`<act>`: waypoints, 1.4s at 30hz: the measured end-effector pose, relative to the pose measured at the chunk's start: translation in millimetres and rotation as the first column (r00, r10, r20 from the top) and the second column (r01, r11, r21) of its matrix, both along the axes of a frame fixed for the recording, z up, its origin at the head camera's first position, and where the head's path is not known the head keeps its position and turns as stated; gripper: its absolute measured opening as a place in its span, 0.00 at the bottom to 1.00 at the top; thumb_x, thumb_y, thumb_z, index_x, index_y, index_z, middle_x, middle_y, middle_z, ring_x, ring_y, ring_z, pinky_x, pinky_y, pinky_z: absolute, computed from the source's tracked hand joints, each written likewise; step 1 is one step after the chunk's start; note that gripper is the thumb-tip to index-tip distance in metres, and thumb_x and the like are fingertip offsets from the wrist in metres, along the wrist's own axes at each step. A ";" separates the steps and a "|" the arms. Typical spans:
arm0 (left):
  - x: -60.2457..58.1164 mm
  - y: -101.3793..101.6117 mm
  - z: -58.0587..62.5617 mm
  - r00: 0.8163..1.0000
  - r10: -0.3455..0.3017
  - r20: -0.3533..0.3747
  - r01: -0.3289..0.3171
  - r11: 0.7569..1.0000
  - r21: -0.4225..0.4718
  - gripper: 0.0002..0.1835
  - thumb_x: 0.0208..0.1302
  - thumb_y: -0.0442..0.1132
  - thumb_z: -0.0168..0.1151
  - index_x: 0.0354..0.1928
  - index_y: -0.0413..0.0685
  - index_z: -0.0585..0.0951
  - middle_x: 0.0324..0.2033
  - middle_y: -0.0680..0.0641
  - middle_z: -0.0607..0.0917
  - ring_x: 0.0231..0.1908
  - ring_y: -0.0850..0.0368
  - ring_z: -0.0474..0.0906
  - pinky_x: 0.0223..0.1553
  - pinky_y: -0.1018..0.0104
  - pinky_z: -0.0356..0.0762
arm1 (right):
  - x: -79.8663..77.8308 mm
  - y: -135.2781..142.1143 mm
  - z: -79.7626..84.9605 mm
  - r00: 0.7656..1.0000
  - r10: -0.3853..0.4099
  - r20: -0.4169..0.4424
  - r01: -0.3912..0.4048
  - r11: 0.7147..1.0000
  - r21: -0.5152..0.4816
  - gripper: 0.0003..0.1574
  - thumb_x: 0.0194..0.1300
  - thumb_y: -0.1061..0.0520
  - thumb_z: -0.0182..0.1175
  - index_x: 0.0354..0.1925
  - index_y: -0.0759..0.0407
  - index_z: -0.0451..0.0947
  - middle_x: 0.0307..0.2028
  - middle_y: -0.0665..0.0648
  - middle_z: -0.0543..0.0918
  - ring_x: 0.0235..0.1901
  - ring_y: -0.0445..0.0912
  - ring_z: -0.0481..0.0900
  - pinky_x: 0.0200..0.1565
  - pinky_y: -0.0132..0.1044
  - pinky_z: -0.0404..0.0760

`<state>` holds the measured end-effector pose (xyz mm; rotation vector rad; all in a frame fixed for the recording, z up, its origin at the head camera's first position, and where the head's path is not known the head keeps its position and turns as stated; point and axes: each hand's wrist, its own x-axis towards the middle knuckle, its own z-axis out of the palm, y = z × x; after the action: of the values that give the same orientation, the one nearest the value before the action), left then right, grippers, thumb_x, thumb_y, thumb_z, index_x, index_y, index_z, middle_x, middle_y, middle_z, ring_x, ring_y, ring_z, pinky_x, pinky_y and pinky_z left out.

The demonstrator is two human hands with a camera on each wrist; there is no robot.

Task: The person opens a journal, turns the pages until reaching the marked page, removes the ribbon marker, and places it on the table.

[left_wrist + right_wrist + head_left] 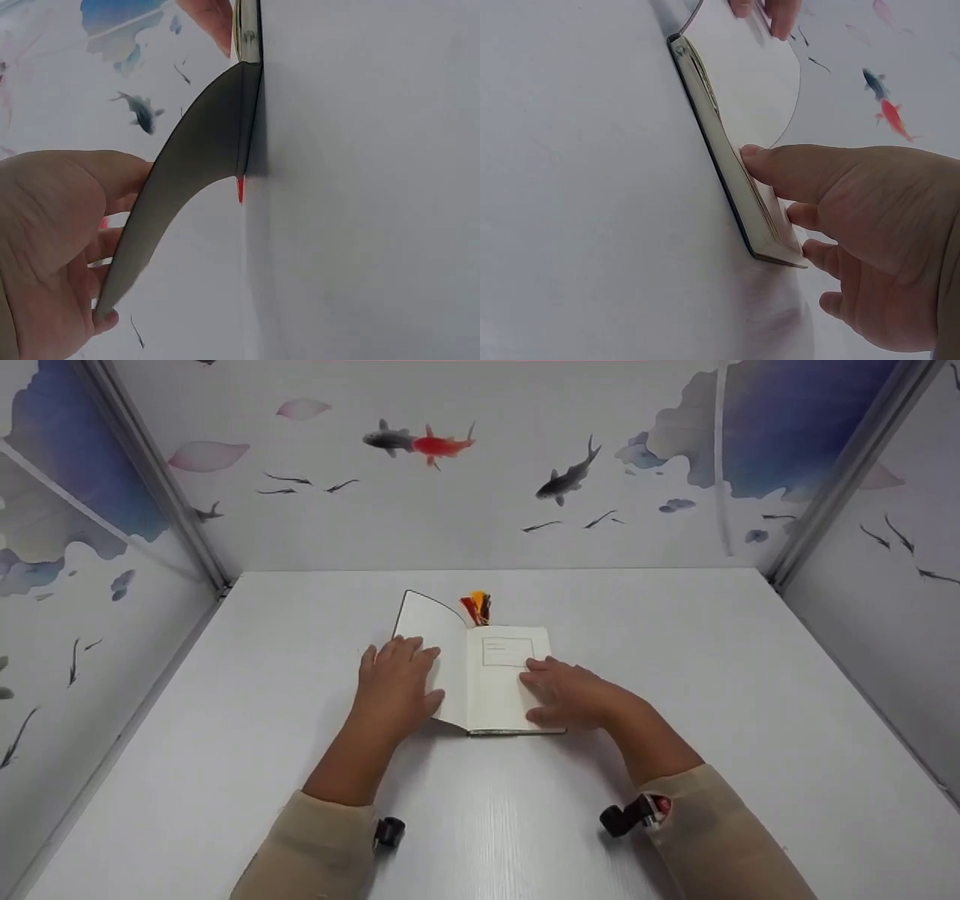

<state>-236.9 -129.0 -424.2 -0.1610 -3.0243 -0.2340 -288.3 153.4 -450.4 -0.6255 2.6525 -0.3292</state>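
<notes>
A notebook (495,697) lies open at its first page, which bears a small printed box near the top. Its front cover (424,619) stands raised and bowed on the left, off the table, as the left wrist view shows. Against the cover's inner side lies my left hand (396,682), fingers extended, one fingertip showing at the cover's outer edge. My right hand (577,694) rests on the right part of the page, thumb and fingers lightly spread and touching the paper. In the right wrist view the page block (731,161) is seen from its bottom edge.
A red, yellow and dark tassel (478,607) sticks out past the notebook's top. The white table (262,660) is bounded by a back wall (480,525) and side walls printed with fish. A small black camera (390,832) sits at the left sleeve.
</notes>
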 end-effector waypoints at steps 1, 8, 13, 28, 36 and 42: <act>-0.9 1.2 -0.7 0.999 0.003 0.035 -0.003 1.000 -0.009 0.38 0.70 0.54 0.71 0.79 0.59 0.72 0.80 0.44 0.69 0.82 0.41 0.60 0.82 0.30 0.51 | 0.8 0.5 0.2 1.000 -0.006 0.001 0.006 1.000 -0.002 0.48 0.76 0.40 0.64 0.85 0.45 0.58 0.87 0.49 0.52 0.88 0.54 0.43 0.86 0.60 0.47; -2.3 1.9 -7.1 0.977 -0.044 0.207 0.031 0.997 0.067 0.42 0.70 0.57 0.70 0.82 0.61 0.67 0.85 0.43 0.60 0.85 0.39 0.52 0.82 0.33 0.55 | 5.1 -1.5 5.0 0.995 -0.092 0.038 0.093 0.995 -0.021 0.40 0.75 0.42 0.65 0.81 0.35 0.67 0.86 0.46 0.56 0.88 0.56 0.46 0.84 0.65 0.48; 0.3 -7.3 -12.7 0.956 -0.079 0.284 0.045 0.991 0.125 0.40 0.72 0.54 0.69 0.82 0.60 0.67 0.86 0.43 0.57 0.86 0.38 0.48 0.83 0.34 0.54 | 6.1 -5.5 6.2 0.994 -0.103 0.044 0.104 0.994 -0.020 0.36 0.74 0.43 0.66 0.76 0.30 0.73 0.85 0.43 0.59 0.87 0.56 0.50 0.84 0.66 0.52; -10.2 -10.5 -20.5 0.879 -0.125 0.459 0.071 0.988 0.135 0.42 0.73 0.56 0.66 0.84 0.59 0.63 0.86 0.45 0.57 0.86 0.37 0.48 0.82 0.30 0.51 | 9.8 0.2 8.5 0.999 -0.050 -0.006 0.050 0.999 0.001 0.33 0.74 0.45 0.66 0.75 0.38 0.76 0.82 0.45 0.67 0.84 0.52 0.60 0.83 0.56 0.61; -8.6 -8.3 -16.1 0.866 -0.120 0.485 0.071 0.990 0.119 0.41 0.73 0.53 0.66 0.84 0.56 0.64 0.86 0.44 0.58 0.86 0.36 0.48 0.83 0.33 0.51 | 17.0 4.9 6.5 0.997 -0.076 0.000 0.076 0.995 -0.062 0.32 0.73 0.47 0.70 0.72 0.44 0.80 0.79 0.47 0.72 0.82 0.54 0.64 0.82 0.56 0.63; -13.9 0.9 -4.3 0.855 -0.113 0.506 0.074 0.992 0.098 0.41 0.71 0.54 0.66 0.82 0.53 0.67 0.85 0.41 0.59 0.86 0.36 0.50 0.83 0.35 0.53 | 22.8 9.9 9.0 0.998 -0.059 -0.039 0.056 0.996 -0.070 0.35 0.68 0.46 0.74 0.71 0.47 0.81 0.79 0.48 0.72 0.82 0.54 0.66 0.82 0.55 0.64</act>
<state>-250.8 -128.1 -428.6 -0.2816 -3.5329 -0.4676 -265.5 163.3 -441.4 -0.5843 2.7120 -0.4302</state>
